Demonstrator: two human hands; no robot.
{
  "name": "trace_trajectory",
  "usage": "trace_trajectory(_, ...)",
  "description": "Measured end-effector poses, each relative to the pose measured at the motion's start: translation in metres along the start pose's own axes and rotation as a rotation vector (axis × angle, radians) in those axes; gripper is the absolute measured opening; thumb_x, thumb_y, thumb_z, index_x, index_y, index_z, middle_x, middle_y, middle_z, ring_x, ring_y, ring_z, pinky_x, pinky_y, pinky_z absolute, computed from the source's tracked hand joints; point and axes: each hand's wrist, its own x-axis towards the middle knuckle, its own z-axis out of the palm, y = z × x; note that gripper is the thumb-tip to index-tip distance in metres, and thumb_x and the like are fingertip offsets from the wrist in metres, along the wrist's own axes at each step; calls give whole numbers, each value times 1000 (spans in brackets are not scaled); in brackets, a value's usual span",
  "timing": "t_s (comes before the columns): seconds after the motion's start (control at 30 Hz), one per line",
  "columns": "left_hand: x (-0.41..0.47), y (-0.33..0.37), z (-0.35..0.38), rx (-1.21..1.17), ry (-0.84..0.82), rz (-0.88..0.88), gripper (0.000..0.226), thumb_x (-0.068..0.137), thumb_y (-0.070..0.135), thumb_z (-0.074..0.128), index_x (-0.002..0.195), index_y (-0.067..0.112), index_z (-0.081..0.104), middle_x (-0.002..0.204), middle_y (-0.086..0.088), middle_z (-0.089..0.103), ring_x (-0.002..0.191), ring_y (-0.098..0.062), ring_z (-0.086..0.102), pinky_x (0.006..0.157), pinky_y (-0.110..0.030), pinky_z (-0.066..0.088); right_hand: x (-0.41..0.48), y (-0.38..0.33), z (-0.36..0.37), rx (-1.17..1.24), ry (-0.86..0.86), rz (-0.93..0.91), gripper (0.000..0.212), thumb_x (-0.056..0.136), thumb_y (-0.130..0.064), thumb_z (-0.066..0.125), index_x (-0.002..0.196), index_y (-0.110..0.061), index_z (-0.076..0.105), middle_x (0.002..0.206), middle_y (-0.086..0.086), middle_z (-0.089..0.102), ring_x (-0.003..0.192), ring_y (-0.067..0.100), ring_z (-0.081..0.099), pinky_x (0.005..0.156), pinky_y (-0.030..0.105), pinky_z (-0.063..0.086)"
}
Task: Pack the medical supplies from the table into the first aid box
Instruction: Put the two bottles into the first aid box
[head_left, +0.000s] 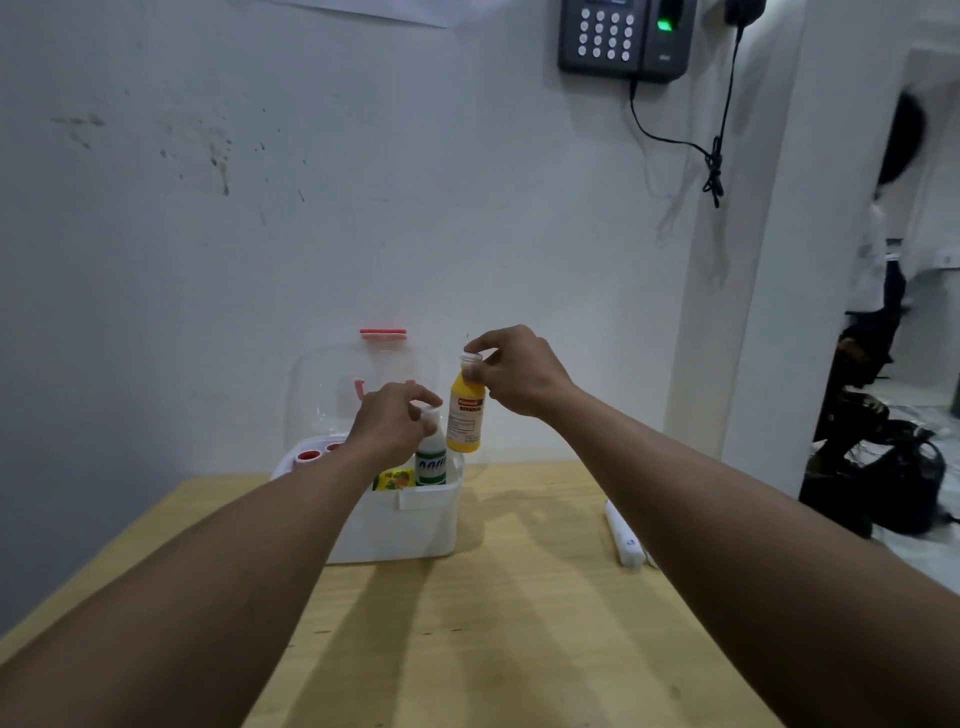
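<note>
The left hand (387, 423) pinches the cap of a white bottle (430, 460) standing in the box (395, 525). The right hand (511, 371) pinches the yellow bottle (465, 421) by its cap, hanging just above the box. It looks light, smooth and stiff; holding the neck seems safest.

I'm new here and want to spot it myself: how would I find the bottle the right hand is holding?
Start at the white plastic first aid box on the wooden table. Above its right edge, the right hand pinches the white cap of a yellow bottle, the only one held in the air.
</note>
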Motion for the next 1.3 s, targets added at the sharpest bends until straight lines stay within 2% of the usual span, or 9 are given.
trace_trajectory(0.13,1,-4,3,43,-51,10,39,89,7,70,125,18,65,124,-12,69,114,-30,64,94,-45,53,0,3,7,-12,-12,-2,31,91,-25,70,121,-18,69,114,7,70,96,22,66,74,34,56)
trace_trajectory(0.27,3,-9,5,83,-84,13,41,89,6,70,127,18,64,125,-10,68,113,-29,65,85,-39,56,2,5,13,-14,-13,6,31,89,-25,71,119,-20,69,112,6,71,92,22,68,78,39,60)
trace_trajectory(0.47,6,-14,2,118,-77,44,43,86,8,74,127,17,66,125,-10,68,113,-26,64,93,-40,53,2,4,12,0,-14,18,31,89,-25,71,120,-19,69,111,6,70,88,23,68,77,41,61)
trace_trajectory(0.77,8,-14,5,104,-74,41,46,86,7,73,130,15,64,128,-10,67,115,-28,64,93,-41,54,-2,-1,12,-1,-25,10,32,91,-22,70,122,-17,67,113,8,70,90,24,68,77,39,60)
trace_trajectory(0.93,6,-15,1,98,-85,38,50,84,3,74,131,17,64,128,-10,67,114,-27,64,93,-41,54,-4,-2,10,0,-19,19,31,90,-22,70,121,-16,68,114,9,69,92,26,68,80,42,60)
trace_trajectory(1.1,5,-20,-4,81,-41,31,48,84,-1,72,129,16,65,125,-9,68,109,-25,66,94,-43,56,-7,-4,11,7,-25,20,31,90,-24,71,120,-19,68,112,8,70,89,25,69,77,41,60)
trace_trajectory(1.3,2,-25,-14,101,30,29,44,85,1,72,126,16,67,123,-8,69,110,-24,64,96,-39,54,-13,-11,19,-8,-62,-2,29,90,-25,70,119,-20,69,108,6,71,87,21,68,74,36,60)
